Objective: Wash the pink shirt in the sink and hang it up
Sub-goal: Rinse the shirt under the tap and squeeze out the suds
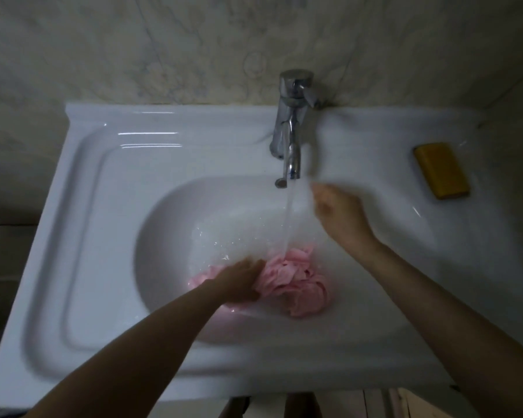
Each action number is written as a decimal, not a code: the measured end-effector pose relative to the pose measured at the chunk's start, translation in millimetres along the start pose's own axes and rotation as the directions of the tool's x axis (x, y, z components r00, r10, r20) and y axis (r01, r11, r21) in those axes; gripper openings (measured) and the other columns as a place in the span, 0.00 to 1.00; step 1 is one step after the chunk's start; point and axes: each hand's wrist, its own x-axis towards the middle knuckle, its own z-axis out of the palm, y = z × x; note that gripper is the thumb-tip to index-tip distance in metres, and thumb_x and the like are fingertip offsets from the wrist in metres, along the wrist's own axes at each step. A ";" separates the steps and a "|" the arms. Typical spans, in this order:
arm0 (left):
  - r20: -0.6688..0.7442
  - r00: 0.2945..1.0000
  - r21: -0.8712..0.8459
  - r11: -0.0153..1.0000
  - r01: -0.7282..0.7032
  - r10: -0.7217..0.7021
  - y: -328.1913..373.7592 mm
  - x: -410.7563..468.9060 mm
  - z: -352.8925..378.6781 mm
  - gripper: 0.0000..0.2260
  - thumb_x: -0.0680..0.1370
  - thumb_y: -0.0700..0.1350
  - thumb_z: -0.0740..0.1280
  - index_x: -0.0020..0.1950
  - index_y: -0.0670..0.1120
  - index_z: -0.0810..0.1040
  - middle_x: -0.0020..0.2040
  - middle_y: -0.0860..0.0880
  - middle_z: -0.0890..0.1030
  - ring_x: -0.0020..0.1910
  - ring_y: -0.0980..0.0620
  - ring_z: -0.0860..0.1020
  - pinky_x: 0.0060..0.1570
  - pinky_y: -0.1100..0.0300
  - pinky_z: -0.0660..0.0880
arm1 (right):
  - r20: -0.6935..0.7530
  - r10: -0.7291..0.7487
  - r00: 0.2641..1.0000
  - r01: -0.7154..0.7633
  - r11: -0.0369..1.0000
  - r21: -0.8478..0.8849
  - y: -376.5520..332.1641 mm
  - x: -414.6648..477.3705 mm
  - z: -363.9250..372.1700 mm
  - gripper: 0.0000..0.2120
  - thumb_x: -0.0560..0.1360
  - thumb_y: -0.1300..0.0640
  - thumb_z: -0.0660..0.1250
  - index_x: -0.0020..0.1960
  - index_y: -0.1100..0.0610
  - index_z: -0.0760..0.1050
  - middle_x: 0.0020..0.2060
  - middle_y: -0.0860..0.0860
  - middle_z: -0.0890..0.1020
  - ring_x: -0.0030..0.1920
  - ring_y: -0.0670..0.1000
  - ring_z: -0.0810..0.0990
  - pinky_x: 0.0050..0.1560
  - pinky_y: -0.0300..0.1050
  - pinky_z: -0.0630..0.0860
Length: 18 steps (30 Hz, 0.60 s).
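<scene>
View down into a white sink (109, 206) with the tap (293, 128) running. Left hand (239, 280) laid on the near-left part of the pink shirt (299, 285), fingers fairly straight, pressing rather than gripping, though blurred. Shirt bunched and wet at the bottom of the bowl, spreading rightward from under that palm, its far tip directly under the water stream (288, 218). Right hand (340, 212) raised beyond and to the right of the shirt, just beside the stream, loosely curled, apparently holding nothing, judging through heavy motion blur. Drain not visible, possibly under the cloth. Likely risks: blocked outflow and a bowl filling toward the rim; splash onto the flat ledge from lifting the bundle straight into the flow; cloth slipping out from under a flat palm with no real hold. Plenty of open bowl beyond and left of the left hand for scrubbing, with the curved wall close on its near side. Spout overhanging just beyond the right hand, a knuckle hazard on any upward reach. Yellow soap bar (441, 170) on the ledge well to the right of the right hand, with an open path across.
</scene>
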 end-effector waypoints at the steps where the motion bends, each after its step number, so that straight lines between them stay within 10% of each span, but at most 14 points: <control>1: 0.006 1.000 0.008 1.000 0.004 -0.004 0.5 0.8 -0.8 0.31 0.76 0.51 0.67 0.74 0.46 0.57 0.66 0.42 0.68 0.61 0.42 0.72 0.54 0.53 0.72 | -0.172 -0.038 0.984 0.055 0.994 0.093 -18.8 5.1 -18.9 0.23 0.75 0.68 0.63 0.70 0.61 0.68 0.65 0.58 0.75 0.65 0.55 0.74 0.65 0.39 0.67; 5: -0.023 1.000 -0.010 1.000 0.013 -0.013 4.0 -4.1 -12.0 0.30 0.75 0.51 0.67 0.73 0.45 0.59 0.64 0.42 0.70 0.60 0.43 0.73 0.55 0.53 0.71 | -0.241 -0.325 0.915 0.348 0.936 0.059 -88.1 34.6 -72.8 0.36 0.73 0.73 0.61 0.77 0.59 0.52 0.76 0.54 0.55 0.76 0.51 0.55 0.70 0.28 0.52; 9: -0.085 0.995 -0.199 0.979 0.032 -0.049 4.8 -6.5 -17.8 0.25 0.76 0.48 0.67 0.69 0.44 0.61 0.62 0.43 0.74 0.57 0.44 0.75 0.51 0.54 0.73 | -0.093 -0.522 0.848 0.516 0.853 -0.079 -94.1 48.7 -72.5 0.30 0.69 0.71 0.53 0.71 0.63 0.66 0.73 0.57 0.64 0.75 0.56 0.59 0.75 0.46 0.55; 14: -0.433 0.889 0.294 0.955 -0.019 0.151 4.5 -14.8 -17.5 0.20 0.64 0.48 0.76 0.52 0.45 0.76 0.52 0.43 0.79 0.48 0.44 0.79 0.47 0.54 0.74 | 0.032 -0.534 0.845 0.529 0.825 -0.201 -69.0 36.3 -52.6 0.29 0.74 0.67 0.61 0.74 0.60 0.60 0.75 0.53 0.60 0.76 0.52 0.53 0.77 0.46 0.46; 18: -0.485 0.871 0.245 0.968 0.056 0.072 8.6 -16.5 -2.8 0.23 0.62 0.47 0.76 0.52 0.48 0.70 0.41 0.46 0.79 0.36 0.45 0.78 0.36 0.52 0.74 | -0.449 -0.194 0.872 0.293 0.943 0.161 -36.9 -4.1 -25.0 0.23 0.73 0.62 0.60 0.69 0.59 0.70 0.67 0.49 0.73 0.68 0.53 0.71 0.68 0.49 0.67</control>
